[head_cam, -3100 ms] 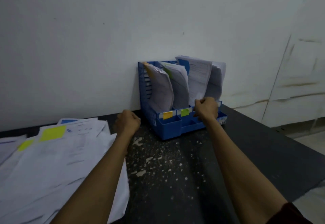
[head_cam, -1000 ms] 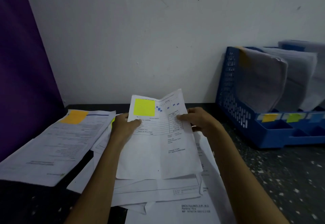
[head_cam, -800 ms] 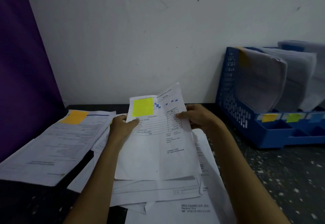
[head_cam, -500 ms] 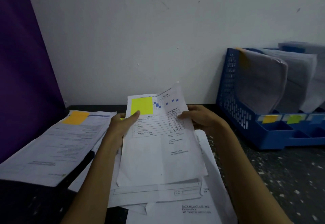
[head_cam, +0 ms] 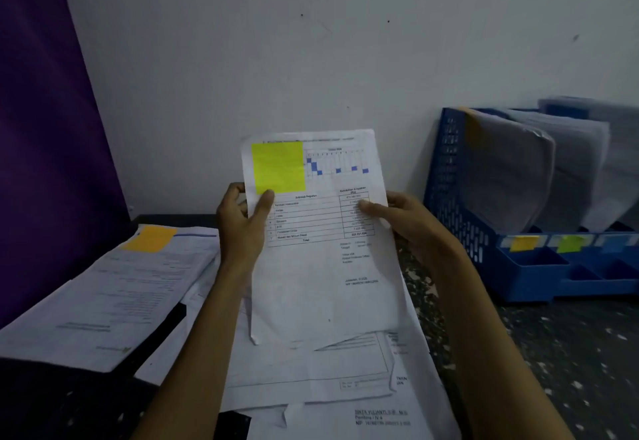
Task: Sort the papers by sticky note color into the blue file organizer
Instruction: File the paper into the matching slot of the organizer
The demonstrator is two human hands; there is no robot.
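Sheet [head_cam: 321, 266]: thin white printed paper, rectangular, creased; square yellow-green note [head_cam: 278, 167] at upper left. Held upright above loose papers [head_cam: 311, 381] on dark speckled tabletop [head_cam: 570, 353].
Left grip [head_cam: 238, 225]: pinched on left edge, thumb just under note.
Right grip [head_cam: 408, 221]: pinched on right edge, thumb across printed grid.
Organizer [head_cam: 460, 214]: blue perforated plastic, far right against wall [head_cam: 345, 59], slots holding curled papers [head_cam: 508, 176].
Versus half a second ago: sheet higher, flatter, more upright.

Printed sheet [head_cam: 321, 266] w/ yellow-green sticky note [head_cam: 278, 167] top-left, held upright. Loose papers [head_cam: 311, 370] flat beneath; left stack [head_cam: 114, 287] w/ orange note [head_cam: 149, 239]. Blue organizer [head_cam: 460, 204] at right, filed papers [head_cam: 508, 176] standing in slots.
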